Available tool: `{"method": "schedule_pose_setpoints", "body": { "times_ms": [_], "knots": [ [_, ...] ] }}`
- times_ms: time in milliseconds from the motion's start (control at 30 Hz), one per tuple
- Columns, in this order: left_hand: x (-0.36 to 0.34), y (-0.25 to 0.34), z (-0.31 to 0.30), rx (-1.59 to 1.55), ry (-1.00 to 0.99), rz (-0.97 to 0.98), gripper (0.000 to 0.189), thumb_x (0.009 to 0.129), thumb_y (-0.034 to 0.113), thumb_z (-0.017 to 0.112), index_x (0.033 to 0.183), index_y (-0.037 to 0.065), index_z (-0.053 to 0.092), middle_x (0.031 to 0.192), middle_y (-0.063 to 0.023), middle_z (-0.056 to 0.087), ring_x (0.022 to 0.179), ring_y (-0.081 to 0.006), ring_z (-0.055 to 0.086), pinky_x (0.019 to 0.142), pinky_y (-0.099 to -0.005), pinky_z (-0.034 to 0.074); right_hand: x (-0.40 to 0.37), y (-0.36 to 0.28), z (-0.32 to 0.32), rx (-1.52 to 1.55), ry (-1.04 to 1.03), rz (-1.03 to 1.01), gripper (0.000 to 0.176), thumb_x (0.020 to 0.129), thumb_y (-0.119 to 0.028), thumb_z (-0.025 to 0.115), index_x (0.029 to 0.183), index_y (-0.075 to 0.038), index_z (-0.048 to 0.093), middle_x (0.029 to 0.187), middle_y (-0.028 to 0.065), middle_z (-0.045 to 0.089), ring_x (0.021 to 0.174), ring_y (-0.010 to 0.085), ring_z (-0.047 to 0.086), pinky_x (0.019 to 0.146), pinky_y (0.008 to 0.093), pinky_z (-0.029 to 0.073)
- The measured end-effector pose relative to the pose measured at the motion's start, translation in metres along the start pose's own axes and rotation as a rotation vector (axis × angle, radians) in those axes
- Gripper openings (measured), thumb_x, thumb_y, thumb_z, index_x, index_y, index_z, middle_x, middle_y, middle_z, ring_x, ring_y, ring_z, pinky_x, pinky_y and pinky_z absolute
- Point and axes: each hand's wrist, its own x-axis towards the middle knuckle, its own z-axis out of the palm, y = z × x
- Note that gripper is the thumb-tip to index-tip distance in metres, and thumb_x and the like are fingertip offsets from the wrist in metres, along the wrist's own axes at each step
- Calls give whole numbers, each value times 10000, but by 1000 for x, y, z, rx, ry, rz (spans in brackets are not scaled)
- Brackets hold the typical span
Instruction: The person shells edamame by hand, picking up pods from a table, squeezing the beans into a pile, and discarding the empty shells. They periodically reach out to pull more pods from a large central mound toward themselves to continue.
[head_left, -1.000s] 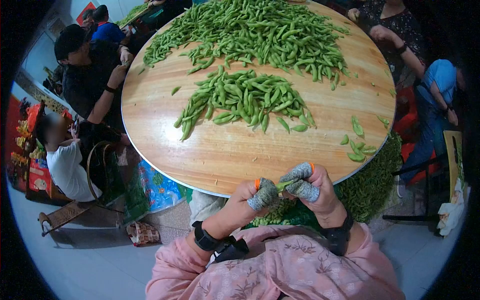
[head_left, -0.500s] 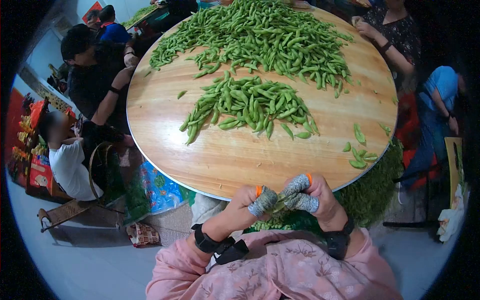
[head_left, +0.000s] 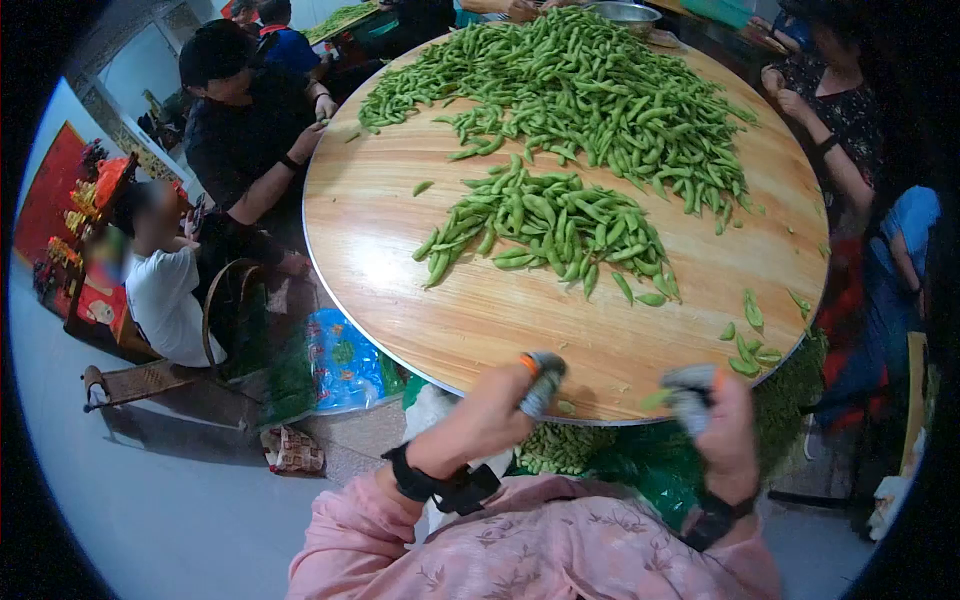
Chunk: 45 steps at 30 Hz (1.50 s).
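My left hand (head_left: 502,402), with grey wrapping and an orange band on its fingers, is closed over the table's near edge. Whether it holds anything is hidden. A small green piece (head_left: 566,407), perhaps a bean, shows just right of its fingers. My right hand (head_left: 722,412), similarly wrapped, is closed and blurred, apart from the left. A blurred green edamame pod (head_left: 655,400) sticks out at its fingertips. Ahead of both hands lies a small heap of edamame pods (head_left: 560,225) on the round wooden table (head_left: 400,310). Shelled beans (head_left: 565,450) lie below the table edge.
A larger pod pile (head_left: 600,100) covers the far part of the table. Several loose pods (head_left: 745,355) lie near the right rim, above a green heap (head_left: 790,400) below. People sit at left and right. A metal bowl (head_left: 625,13) stands at the back.
My hands were together over one pod in front of me; now they are apart, the right hand moved rightward. The view has shifted, so the table sits further right and lower.
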Motion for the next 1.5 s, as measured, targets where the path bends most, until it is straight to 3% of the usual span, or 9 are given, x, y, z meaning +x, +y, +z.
{"method": "schedule_pose_setpoints", "body": {
  "times_ms": [167,267,500,767,967,1100,1200,1433,1500],
  "knots": [
    [38,-42,-70,781,536,-216,255,752,221,580,854,-11,550,594,-155,547,550,-287,552,513,-338,424,-13,25,-72,-400,543,-8,250,684,8,551,934,7,544,767,83,576,727,152,530,696,264,417],
    [56,-69,-98,950,461,-254,259,732,233,578,840,-2,555,598,-178,552,574,-342,548,514,-389,423,-27,46,-112,-656,447,254,255,692,15,545,946,14,534,800,89,572,746,166,529,697,279,416],
    [61,-54,-91,1077,343,-204,96,607,34,530,701,15,530,644,-185,567,636,-328,569,562,-399,445,-16,33,-76,-342,471,65,162,712,-6,551,872,21,565,797,77,584,749,154,536,713,272,419],
    [33,-9,-21,-150,88,115,186,778,48,552,957,-4,557,789,-12,582,697,-68,506,640,-203,427,14,2,24,403,-157,76,302,696,11,568,997,-12,552,798,37,582,725,96,533,677,236,436],
    [22,5,13,-520,-88,236,220,781,-25,502,999,-12,530,895,-33,584,809,-78,526,716,-216,425,36,-6,50,370,-394,-107,264,701,-34,600,962,-14,570,779,38,591,724,80,528,667,223,429],
    [18,12,14,-507,93,115,113,813,52,489,885,-10,551,754,-28,556,677,-53,506,590,-193,418,29,-10,41,19,-124,-207,218,663,-25,603,881,-19,596,719,106,566,667,196,562,596,281,438],
    [17,9,2,-710,-165,-356,274,873,269,394,841,30,523,571,27,403,472,-42,324,422,-177,235,31,-12,33,-287,20,-376,258,635,3,610,890,17,575,745,120,570,657,226,565,595,280,434],
    [17,15,13,-1003,-426,-491,272,848,308,459,790,48,517,603,44,431,492,-46,385,416,-171,287,33,-16,38,-470,101,-621,231,642,-3,583,871,29,573,696,117,535,628,257,547,578,308,440],
    [14,19,16,-788,-301,-330,231,839,268,481,804,42,520,600,33,444,489,-55,397,419,-192,312,26,-19,38,79,62,-68,180,717,-13,565,891,34,564,735,88,576,665,162,556,613,245,436]
  ]
}}
